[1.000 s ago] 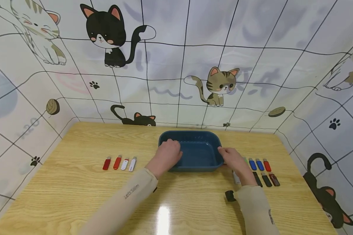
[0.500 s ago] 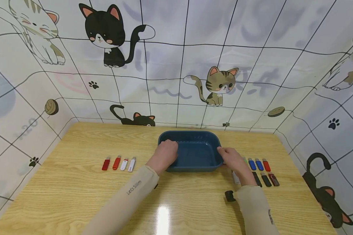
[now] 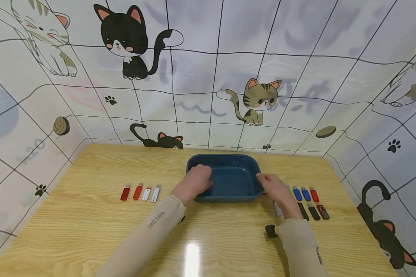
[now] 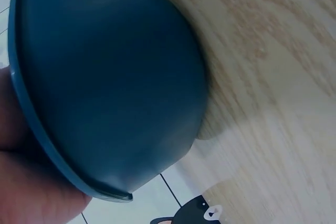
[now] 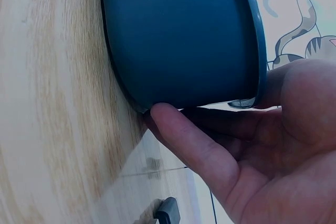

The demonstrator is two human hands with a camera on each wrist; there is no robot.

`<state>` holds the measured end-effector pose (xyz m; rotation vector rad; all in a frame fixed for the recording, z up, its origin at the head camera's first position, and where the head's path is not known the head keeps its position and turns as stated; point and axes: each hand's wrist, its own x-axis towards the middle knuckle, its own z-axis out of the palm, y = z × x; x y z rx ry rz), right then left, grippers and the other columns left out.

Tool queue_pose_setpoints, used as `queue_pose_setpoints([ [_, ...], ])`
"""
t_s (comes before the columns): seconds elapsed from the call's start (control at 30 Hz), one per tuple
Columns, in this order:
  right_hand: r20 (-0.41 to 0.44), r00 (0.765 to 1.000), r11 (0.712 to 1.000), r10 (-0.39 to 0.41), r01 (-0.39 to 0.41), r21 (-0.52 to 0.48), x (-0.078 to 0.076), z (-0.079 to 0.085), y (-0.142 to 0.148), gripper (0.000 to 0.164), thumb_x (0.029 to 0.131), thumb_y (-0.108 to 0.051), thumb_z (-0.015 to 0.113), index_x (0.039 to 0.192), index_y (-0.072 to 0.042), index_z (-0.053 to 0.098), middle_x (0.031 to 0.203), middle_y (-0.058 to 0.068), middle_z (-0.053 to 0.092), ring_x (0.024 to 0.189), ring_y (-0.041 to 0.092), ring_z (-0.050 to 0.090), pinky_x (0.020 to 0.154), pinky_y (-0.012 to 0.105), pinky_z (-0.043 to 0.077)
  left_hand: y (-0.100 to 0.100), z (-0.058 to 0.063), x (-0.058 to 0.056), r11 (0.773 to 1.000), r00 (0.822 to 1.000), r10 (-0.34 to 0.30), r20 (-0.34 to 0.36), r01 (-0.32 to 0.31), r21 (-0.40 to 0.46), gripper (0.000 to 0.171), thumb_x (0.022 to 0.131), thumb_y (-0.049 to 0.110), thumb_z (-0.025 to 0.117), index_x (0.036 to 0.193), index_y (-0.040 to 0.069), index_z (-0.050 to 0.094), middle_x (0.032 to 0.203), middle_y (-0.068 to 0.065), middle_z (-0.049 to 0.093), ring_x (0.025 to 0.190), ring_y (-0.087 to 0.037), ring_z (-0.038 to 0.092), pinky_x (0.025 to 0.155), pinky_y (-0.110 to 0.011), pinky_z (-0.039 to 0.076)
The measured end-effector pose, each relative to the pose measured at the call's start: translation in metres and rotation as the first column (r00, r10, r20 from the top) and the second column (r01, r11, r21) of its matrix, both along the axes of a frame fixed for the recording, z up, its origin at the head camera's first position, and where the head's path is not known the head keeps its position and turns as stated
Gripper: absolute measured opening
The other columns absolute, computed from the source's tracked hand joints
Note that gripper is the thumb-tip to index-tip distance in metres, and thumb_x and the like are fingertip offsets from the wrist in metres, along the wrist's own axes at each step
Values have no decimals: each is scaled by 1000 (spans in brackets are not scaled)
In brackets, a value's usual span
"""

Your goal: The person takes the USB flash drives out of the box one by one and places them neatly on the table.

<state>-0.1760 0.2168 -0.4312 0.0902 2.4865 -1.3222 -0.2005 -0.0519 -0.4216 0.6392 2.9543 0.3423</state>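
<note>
A dark blue rectangular plastic bin (image 3: pixel 232 177) stands on the wooden table (image 3: pixel 131 238) towards the back. My left hand (image 3: pixel 194 182) reaches over its left end, knuckles up and fingers curled, inside the rim. The left wrist view has the bin's outer wall (image 4: pixel 115 87) with parts of that hand beyond the rim; what its fingertips do is hidden, and I cannot tell if they hold anything. My right hand (image 3: pixel 275 188) grips the bin's right end, thumb on top. In the right wrist view its fingers (image 5: pixel 194 145) curl along the outside of the wall.
Several red and white USB sticks (image 3: pixel 137 191) lie in a row to the left. More USB sticks (image 3: pixel 306 193), blue, red and dark, lie in two rows at right, partly behind the right arm. A cat-printed sheet (image 3: pixel 194 107) rises behind the table.
The left hand shifted a little left along the bin's end, then slightly back right. The bin and the right hand stay in place.
</note>
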Motion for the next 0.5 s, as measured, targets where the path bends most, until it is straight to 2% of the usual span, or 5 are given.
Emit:
queue_pose_setpoints([
  [0.13, 0, 1000, 1000, -8, 8, -4, -1, -1, 2, 56, 114, -31, 35, 146, 13, 46, 153, 35, 39, 139, 47, 45, 97, 48, 57, 0, -3, -3, 1000, 998, 30, -57, -29, 9, 22, 98, 7, 68, 76, 4, 68, 63, -7, 55, 57, -18, 53, 54, -32, 50],
  [0.23, 0, 1000, 1000, -7, 7, -23, -1, -3, 3, 56, 114, -31, 36, 145, 13, 47, 153, 34, 40, 138, 47, 46, 98, 48, 57, 1, -5, -4, 998, 995, 54, -80, -55, -10, 21, 98, 4, 64, 78, 3, 70, 64, -9, 58, 58, -19, 56, 54, -32, 53],
  [0.4, 11, 1000, 999, -2, 3, -50, -1, -4, 2, 57, 114, -32, 36, 148, 13, 44, 155, 34, 38, 140, 47, 43, 100, 50, 55, 2, -7, -4, 996, 992, 73, -103, -77, -40, 17, 100, 2, 61, 88, 0, 74, 76, -13, 67, 72, -26, 69, 67, -38, 61],
  [0.5, 7, 1000, 999, -1, 1, -45, -1, -3, 2, 59, 114, -33, 36, 149, 13, 43, 155, 35, 37, 140, 47, 43, 99, 50, 55, 3, -7, -2, 996, 990, 81, -113, -85, -37, 17, 100, 0, 60, 93, -1, 75, 84, -16, 71, 81, -28, 72, 75, -42, 62],
])
